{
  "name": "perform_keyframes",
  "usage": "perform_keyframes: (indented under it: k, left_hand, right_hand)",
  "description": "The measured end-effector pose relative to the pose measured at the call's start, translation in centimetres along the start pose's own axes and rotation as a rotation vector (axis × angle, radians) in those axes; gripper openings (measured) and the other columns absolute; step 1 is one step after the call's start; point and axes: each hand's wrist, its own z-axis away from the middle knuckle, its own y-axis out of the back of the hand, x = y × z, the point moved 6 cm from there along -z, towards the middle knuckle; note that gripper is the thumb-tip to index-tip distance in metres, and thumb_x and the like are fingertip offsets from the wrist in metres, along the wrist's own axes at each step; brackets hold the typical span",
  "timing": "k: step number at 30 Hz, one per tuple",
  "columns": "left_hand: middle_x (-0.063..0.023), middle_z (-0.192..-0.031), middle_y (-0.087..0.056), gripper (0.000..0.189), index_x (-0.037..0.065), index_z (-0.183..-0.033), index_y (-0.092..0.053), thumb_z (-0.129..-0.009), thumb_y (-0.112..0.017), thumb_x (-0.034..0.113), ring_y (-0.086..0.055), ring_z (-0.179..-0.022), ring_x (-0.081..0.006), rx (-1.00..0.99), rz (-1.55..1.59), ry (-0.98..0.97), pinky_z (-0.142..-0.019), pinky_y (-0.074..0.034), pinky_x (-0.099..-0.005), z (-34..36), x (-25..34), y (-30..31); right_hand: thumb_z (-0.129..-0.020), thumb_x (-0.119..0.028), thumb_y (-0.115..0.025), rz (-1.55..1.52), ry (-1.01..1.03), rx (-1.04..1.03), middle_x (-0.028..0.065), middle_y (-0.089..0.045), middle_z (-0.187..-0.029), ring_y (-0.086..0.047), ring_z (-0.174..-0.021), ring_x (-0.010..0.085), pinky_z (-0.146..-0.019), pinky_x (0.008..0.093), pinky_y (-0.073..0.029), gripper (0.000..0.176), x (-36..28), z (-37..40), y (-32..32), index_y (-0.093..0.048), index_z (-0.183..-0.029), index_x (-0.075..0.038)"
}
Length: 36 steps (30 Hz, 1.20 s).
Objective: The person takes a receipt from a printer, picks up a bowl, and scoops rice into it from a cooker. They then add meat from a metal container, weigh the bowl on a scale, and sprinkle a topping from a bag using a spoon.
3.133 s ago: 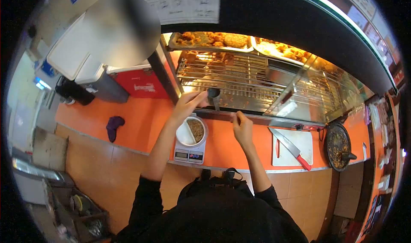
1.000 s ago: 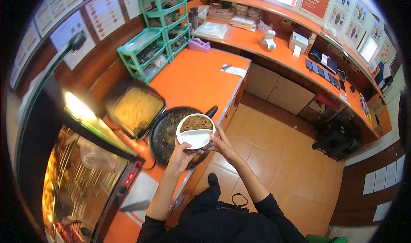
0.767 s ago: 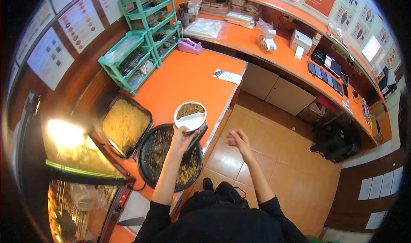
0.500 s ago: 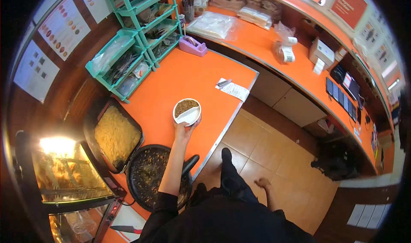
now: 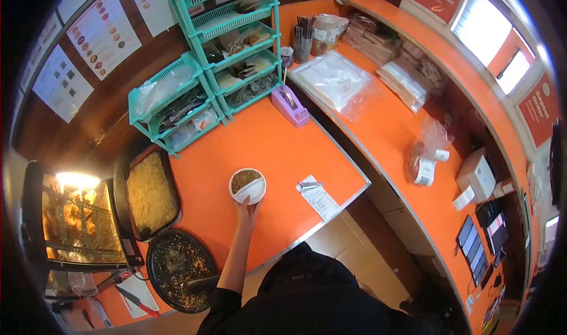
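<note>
My left hand (image 5: 245,210) is closed around the near side of a round white paper bowl (image 5: 263,192), held above the orange counter. Brown minced-looking food (image 5: 242,180) fills its far-left part, and a white curved divider (image 5: 253,190) closes off the rest. Only a sliver of my right hand (image 5: 370,293) shows low beside my dark clothing; its fingers are hidden. Left of my forearm sits a round black pan (image 5: 171,261) with brown crumbs and a dark handle. Behind it is a dark tray of yellowish food (image 5: 152,193).
Green basket racks (image 5: 236,40) and a purple tape dispenser (image 5: 290,106) stand at the back. A receipt (image 5: 321,202) with a clip-like metal item lies near the counter's metal edge. A red-handled knife (image 5: 137,301) lies by the lit display case (image 5: 82,217). A second counter (image 5: 378,146) runs along the right.
My view has moved forward and turned toward the right-hand counter. The bowl stays in my left hand over the counter. My right hand has gone mostly out of sight beside my body.
</note>
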Motion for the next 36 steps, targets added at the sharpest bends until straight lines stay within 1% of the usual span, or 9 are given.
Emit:
perform_keyframes:
  k: [4, 10, 14, 17, 21, 25, 31, 34, 36]
  left_hand:
    - [-0.013, -0.127, -0.045, 0.063, 0.018, -0.137, -0.022, -0.086, -0.054, 0.001, -0.056, -0.108, -0.0298, 0.076, 0.002, -0.065, -0.088, -0.053, -0.0483, 1.8, 0.9, -2.2]
    - [-0.003, -0.071, -0.047, 0.039, 0.015, -0.121, -0.039, -0.085, -0.052, 0.011, -0.051, -0.066, -0.0185, 0.372, 0.071, 0.063, -0.067, -0.052, -0.0369, 2.7, -7.2, 6.7]
    - [-0.0043, -0.078, -0.052, 0.018, 0.014, -0.091, -0.053, -0.091, -0.049, 0.032, -0.051, -0.069, -0.0212, 0.748, -0.002, 0.124, -0.062, -0.044, -0.0351, 6.6, -11.3, 4.2]
    - [-0.0042, -0.091, -0.053, 0.021, 0.013, -0.103, -0.052, -0.092, -0.047, 0.03, -0.052, -0.077, -0.0202, 0.862, -0.092, -0.02, -0.067, -0.045, -0.0332, 8.3, -14.0, 3.7]
    - [-0.0069, -0.101, -0.051, 0.03, 0.01, -0.112, -0.048, -0.092, -0.047, 0.033, -0.052, -0.085, -0.022, 0.997, -0.252, -0.093, -0.073, -0.044, -0.0342, 8.8, -15.3, -0.6]
    - [-0.0101, -0.106, -0.05, 0.037, 0.01, -0.118, -0.043, -0.091, -0.048, 0.036, -0.052, -0.091, -0.0252, 1.01, -0.331, -0.081, -0.078, -0.043, -0.0363, 7.6, -14.6, -3.9]
    - [-0.0149, -0.115, -0.048, 0.049, 0.009, -0.126, -0.037, -0.09, -0.049, 0.041, -0.051, -0.099, -0.0301, 0.863, -0.541, -0.006, -0.085, -0.042, -0.0394, 3.3, -11.5, -8.6]
    - [-0.0172, -0.119, -0.047, 0.056, 0.009, -0.131, -0.034, -0.09, -0.05, 0.043, -0.05, -0.103, -0.0325, 0.687, -0.71, 0.038, -0.088, -0.041, -0.041, 0.3, -8.9, -12.0]
    - [-0.0188, -0.121, -0.046, 0.06, 0.008, -0.133, -0.031, -0.089, -0.051, 0.044, -0.05, -0.105, -0.0341, 0.538, -0.821, 0.063, -0.091, -0.041, -0.042, -1.7, -7.4, -14.9]
  right_hand:
    - [-0.086, -0.037, -0.058, -0.012, -0.025, -0.037, 0.0061, -0.061, -0.093, -0.058, -0.084, 0.0208, -0.065, 0.0406, -0.049, 0.038, -8.3, -0.6, 1.3, -0.062, -0.105, -0.005]
    - [-0.092, -0.027, -0.053, 0.707, 1.373, 0.456, 0.0096, -0.048, -0.053, -0.045, -0.045, 0.0173, -0.047, 0.036, -0.037, 0.041, -46.2, 11.8, -10.5, -0.05, -0.062, 0.001]
    - [-0.086, -0.011, -0.052, 0.796, 1.788, 0.537, 0.0185, -0.05, -0.062, -0.051, -0.058, 0.0362, -0.055, 0.0418, -0.041, 0.014, -70.0, 15.6, -19.2, -0.051, -0.088, 0.002]
    - [-0.067, -0.005, -0.061, 0.915, 2.076, 0.575, 0.0217, -0.054, -0.111, -0.053, -0.104, 0.0388, -0.088, 0.0447, -0.043, 0.056, -86.1, 15.4, -24.5, -0.047, -0.121, -0.005]
    - [-0.072, -0.011, -0.062, 1.13, 1.786, 1.117, 0.0193, -0.053, -0.12, -0.05, -0.114, 0.033, -0.097, 0.0486, -0.038, 0.052, -102.3, 13.2, -27.7, -0.051, -0.122, -0.007]
    - [-0.076, -0.012, -0.059, 1.055, 2.099, 1.184, 0.0181, -0.058, -0.113, -0.055, -0.108, 0.0323, -0.098, 0.0475, -0.037, 0.036, -108.6, 11.5, -28.7, -0.058, -0.112, -0.007]
    - [-0.073, -0.014, -0.059, 1.518, 1.807, 1.221, 0.013, -0.068, -0.081, -0.067, -0.078, 0.0291, -0.077, 0.043, -0.05, 0.012, -109.0, 12.0, -28.7, -0.069, -0.075, -0.009]
    - [-0.073, -0.016, -0.059, 1.065, 2.292, 1.377, 0.0118, -0.067, -0.083, -0.067, -0.076, 0.0267, -0.062, 0.0412, -0.053, 0.015, -107.1, 16.9, -27.8, -0.07, -0.077, -0.006]
    - [-0.074, -0.02, -0.063, 0.931, 2.073, 1.258, 0.0151, -0.067, -0.082, -0.066, -0.075, 0.0294, -0.063, 0.0416, -0.053, 0.019, -104.0, 22.7, -27.4, -0.07, -0.079, -0.003]
